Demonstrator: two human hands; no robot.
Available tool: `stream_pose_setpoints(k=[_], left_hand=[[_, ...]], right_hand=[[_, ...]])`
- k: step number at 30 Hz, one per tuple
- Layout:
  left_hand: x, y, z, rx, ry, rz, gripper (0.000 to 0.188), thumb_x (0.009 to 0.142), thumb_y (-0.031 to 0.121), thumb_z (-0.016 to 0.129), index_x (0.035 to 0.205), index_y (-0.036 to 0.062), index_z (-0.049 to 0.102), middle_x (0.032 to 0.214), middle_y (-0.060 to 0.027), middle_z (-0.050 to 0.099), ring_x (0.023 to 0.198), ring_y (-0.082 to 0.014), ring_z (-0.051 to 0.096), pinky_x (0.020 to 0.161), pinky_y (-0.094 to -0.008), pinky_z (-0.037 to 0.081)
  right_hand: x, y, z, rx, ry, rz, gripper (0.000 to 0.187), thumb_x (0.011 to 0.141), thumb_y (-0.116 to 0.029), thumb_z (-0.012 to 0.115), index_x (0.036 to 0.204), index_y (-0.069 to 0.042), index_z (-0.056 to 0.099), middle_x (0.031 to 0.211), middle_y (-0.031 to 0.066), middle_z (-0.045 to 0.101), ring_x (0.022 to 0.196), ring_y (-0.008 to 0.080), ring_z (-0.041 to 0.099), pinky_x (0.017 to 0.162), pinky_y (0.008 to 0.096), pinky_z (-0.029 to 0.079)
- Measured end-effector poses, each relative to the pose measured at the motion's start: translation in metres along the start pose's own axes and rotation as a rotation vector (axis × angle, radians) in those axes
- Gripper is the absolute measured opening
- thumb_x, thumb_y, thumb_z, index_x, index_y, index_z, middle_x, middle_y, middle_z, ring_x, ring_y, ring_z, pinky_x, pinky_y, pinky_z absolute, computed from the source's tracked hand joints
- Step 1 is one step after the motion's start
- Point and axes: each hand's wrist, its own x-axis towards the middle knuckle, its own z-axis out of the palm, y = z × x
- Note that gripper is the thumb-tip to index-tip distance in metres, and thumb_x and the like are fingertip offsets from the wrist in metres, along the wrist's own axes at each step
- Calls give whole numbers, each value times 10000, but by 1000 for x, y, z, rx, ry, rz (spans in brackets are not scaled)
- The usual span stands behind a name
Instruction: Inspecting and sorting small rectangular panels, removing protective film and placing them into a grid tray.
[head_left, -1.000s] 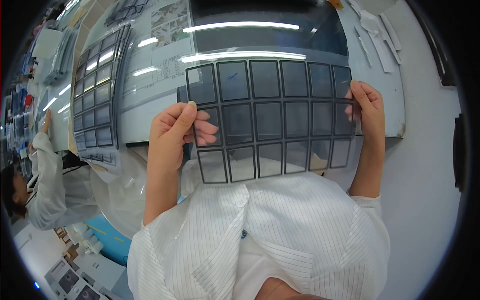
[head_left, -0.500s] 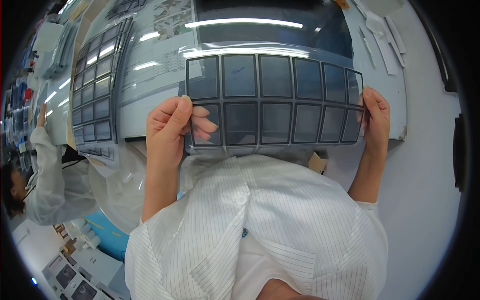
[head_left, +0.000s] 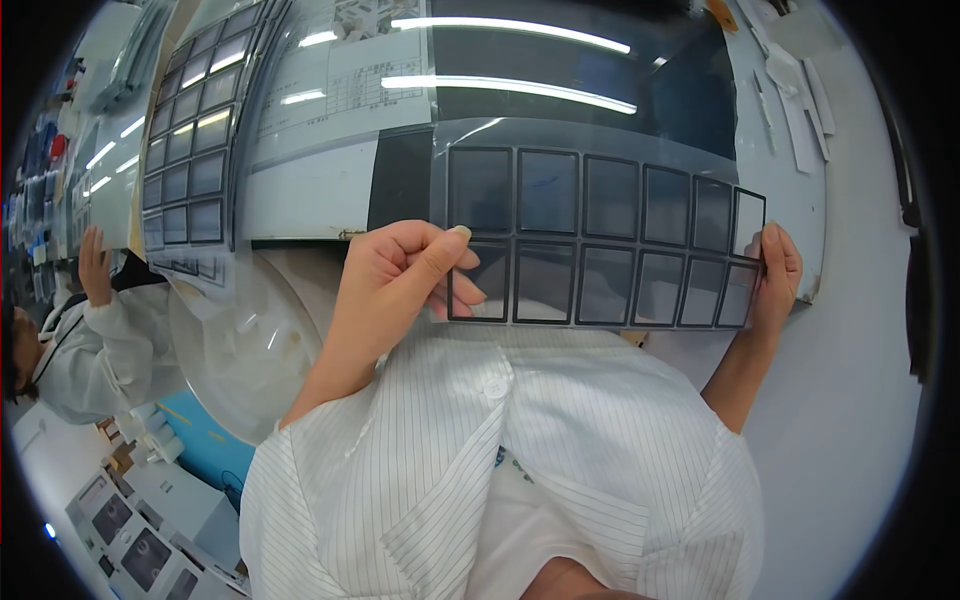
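Observation:
A clear plastic sheet [head_left: 608, 194] printed with two rows of black-framed rectangular windows is held up in front of my chest, over the near edge of the table. My left hand [head_left: 405, 275] pinches its left edge, thumb in front, with some fingers showing through the film behind it. At the opposite edge, my right hand [head_left: 779, 272] grips the lower right side. A small blue mark shows in one upper window. The sheet's lower part overlaps my striped shirt.
Similar framed sheets [head_left: 190, 140] lie stacked at the left of the table. A dark glossy panel [head_left: 580, 70] reflects ceiling lights beyond my sheet, beside a printed paper [head_left: 345, 90]. White strips [head_left: 795, 110] lie far right. Another person [head_left: 105, 330] is at the left, near a round whitish container [head_left: 245, 350].
The sheet and both hands have shifted right and slightly toward me within the view. The other person's hand at the left has come lower. Both my hands keep their hold.

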Motion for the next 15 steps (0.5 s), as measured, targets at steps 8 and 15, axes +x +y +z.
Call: stream_pose_setpoints(k=[8, 15], left_hand=[[-1, 4, 4, -47, -39, -98, 260, 930, 220, 613, 852, -24, 652, 664, -104, 674, 546, -110, 624, 477, -198, 454], [-1, 0, 3, -43, -30, -107, 239, 925, 201, 619, 871, -28, 657, 669, -105, 675, 552, -111, 630, 478, -200, 458]], right_hand=[[0, -3, 0, 99, 103, 65, 268, 944, -155, 565, 693, -104, 489, 629, -76, 383, 553, 11, 315, 491, 202, 230], [-1, -5, 10, 109, 141, 71, 283, 946, -172, 560, 680, -117, 481, 603, -82, 366, 524, 12, 295, 476, 209, 220]])
